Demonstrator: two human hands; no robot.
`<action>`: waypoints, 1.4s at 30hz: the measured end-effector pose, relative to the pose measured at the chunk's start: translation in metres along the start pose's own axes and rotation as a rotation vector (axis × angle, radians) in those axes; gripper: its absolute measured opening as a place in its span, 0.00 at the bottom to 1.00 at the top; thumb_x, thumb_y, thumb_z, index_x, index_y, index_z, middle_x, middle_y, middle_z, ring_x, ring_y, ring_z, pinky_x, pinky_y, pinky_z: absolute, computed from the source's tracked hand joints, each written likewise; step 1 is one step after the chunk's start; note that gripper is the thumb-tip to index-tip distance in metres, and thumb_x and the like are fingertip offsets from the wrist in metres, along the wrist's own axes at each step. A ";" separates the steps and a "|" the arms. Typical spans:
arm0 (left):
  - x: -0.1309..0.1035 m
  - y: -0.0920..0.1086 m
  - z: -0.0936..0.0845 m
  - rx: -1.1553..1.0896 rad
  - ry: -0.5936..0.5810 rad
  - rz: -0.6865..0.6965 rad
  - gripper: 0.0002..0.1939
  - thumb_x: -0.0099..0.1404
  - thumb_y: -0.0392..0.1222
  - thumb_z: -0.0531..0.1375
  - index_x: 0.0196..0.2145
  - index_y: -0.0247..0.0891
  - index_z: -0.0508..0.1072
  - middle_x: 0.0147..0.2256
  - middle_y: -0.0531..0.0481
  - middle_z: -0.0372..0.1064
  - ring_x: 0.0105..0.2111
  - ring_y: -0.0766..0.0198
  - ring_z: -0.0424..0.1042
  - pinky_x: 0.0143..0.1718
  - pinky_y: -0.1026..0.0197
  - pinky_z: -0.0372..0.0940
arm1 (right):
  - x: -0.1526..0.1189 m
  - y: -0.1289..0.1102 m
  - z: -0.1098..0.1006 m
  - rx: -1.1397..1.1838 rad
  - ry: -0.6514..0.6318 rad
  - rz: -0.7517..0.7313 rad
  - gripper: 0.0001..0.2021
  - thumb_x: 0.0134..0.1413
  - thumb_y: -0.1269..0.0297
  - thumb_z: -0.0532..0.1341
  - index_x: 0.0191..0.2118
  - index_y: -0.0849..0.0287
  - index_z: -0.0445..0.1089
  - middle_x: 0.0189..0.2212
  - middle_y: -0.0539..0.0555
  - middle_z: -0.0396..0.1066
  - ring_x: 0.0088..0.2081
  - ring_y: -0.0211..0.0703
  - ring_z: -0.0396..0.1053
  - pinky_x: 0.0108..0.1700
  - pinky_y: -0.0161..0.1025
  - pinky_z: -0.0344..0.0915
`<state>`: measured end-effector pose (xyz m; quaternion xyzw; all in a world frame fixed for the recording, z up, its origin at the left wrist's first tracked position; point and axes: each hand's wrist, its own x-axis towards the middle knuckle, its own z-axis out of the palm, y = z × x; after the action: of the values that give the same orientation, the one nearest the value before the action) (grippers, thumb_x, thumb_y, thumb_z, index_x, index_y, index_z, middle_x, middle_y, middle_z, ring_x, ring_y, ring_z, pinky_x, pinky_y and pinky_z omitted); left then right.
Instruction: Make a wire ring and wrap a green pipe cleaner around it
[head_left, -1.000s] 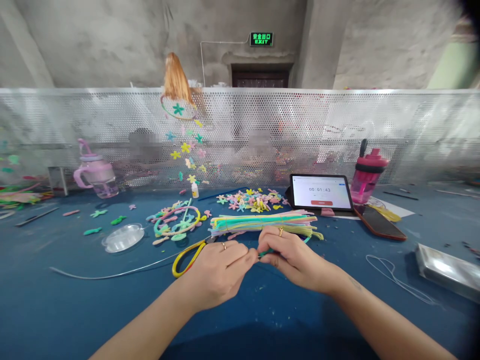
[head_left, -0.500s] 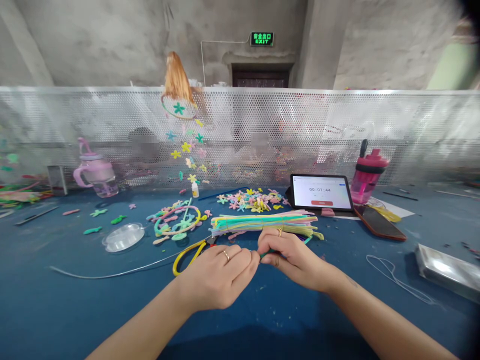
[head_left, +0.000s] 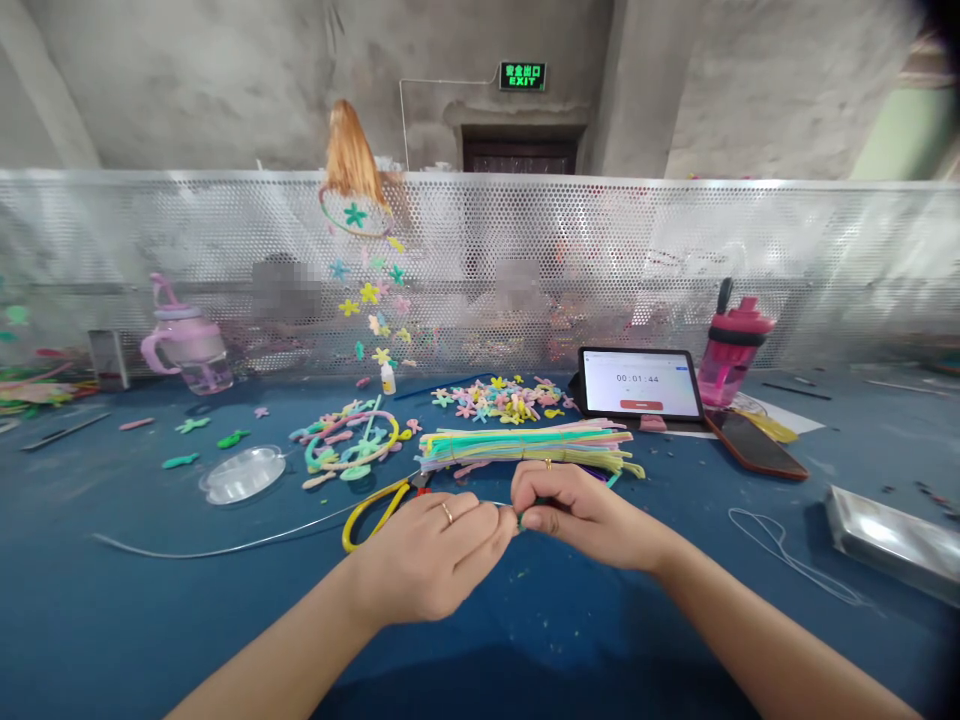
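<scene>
My left hand (head_left: pixel 442 550) is closed in a pinch, with a thin clear cord (head_left: pixel 247 545) running out from it to the left. My right hand (head_left: pixel 574 515) pinches a small dark green piece (head_left: pixel 525 516), mostly hidden by the fingers. The fingertips of both hands meet around it. Just beyond them lies a bundle of pastel pipe cleaners (head_left: pixel 525 445). Yellow-handled pliers (head_left: pixel 382 510) rest beside my left hand. Further left is a pastel ring (head_left: pixel 352 440) among small pieces.
A pile of small flower shapes (head_left: pixel 502 400) lies behind the bundle. A tablet (head_left: pixel 641 385), phone (head_left: pixel 756 445), pink bottle (head_left: pixel 735 350) and metal box (head_left: pixel 892 540) stand right; a clear dish (head_left: pixel 244 474) and pink mug (head_left: pixel 191 350) left. A flower mobile (head_left: pixel 355 215) hangs at the perforated screen.
The fingertips have shifted slightly against each other, and more of the cord shows between the hands. The whole view has moved a little.
</scene>
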<state>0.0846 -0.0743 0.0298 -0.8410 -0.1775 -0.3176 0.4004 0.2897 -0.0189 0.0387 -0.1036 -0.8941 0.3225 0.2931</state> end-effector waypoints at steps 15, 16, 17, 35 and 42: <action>0.003 0.000 0.005 -0.052 -0.123 -0.098 0.07 0.65 0.32 0.50 0.35 0.35 0.68 0.25 0.52 0.65 0.25 0.66 0.63 0.26 0.63 0.60 | -0.002 -0.003 -0.002 -0.009 -0.028 0.062 0.10 0.61 0.64 0.54 0.29 0.61 0.62 0.27 0.48 0.60 0.30 0.34 0.57 0.33 0.33 0.56; 0.003 0.000 0.005 -0.054 -0.118 -0.094 0.08 0.66 0.32 0.50 0.36 0.35 0.68 0.25 0.53 0.65 0.25 0.67 0.63 0.27 0.63 0.61 | -0.002 -0.002 -0.003 0.004 -0.030 0.063 0.10 0.61 0.64 0.54 0.29 0.61 0.62 0.27 0.48 0.60 0.30 0.34 0.57 0.33 0.33 0.56; 0.004 0.000 0.004 -0.057 -0.114 -0.092 0.09 0.66 0.31 0.49 0.36 0.35 0.68 0.25 0.53 0.65 0.25 0.67 0.64 0.28 0.63 0.62 | -0.002 -0.002 -0.003 0.023 -0.035 0.065 0.10 0.61 0.63 0.54 0.29 0.61 0.62 0.27 0.48 0.60 0.30 0.34 0.57 0.33 0.33 0.56; 0.014 0.008 -0.004 -0.148 -0.055 0.036 0.08 0.65 0.29 0.51 0.34 0.30 0.69 0.22 0.52 0.65 0.22 0.67 0.64 0.20 0.63 0.60 | -0.004 0.007 -0.005 0.510 -0.196 0.269 0.15 0.55 0.56 0.59 0.27 0.63 0.63 0.26 0.49 0.62 0.29 0.34 0.59 0.33 0.34 0.56; 0.007 0.006 0.009 -0.039 -0.010 -0.040 0.05 0.65 0.32 0.53 0.35 0.32 0.69 0.24 0.52 0.65 0.25 0.67 0.67 0.26 0.64 0.64 | -0.006 0.002 -0.013 0.230 -0.147 0.221 0.08 0.58 0.62 0.57 0.33 0.62 0.67 0.30 0.50 0.66 0.32 0.34 0.62 0.35 0.33 0.60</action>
<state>0.0966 -0.0709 0.0266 -0.8465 -0.1899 -0.3248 0.3767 0.3022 -0.0130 0.0430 -0.1433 -0.8535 0.4595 0.1995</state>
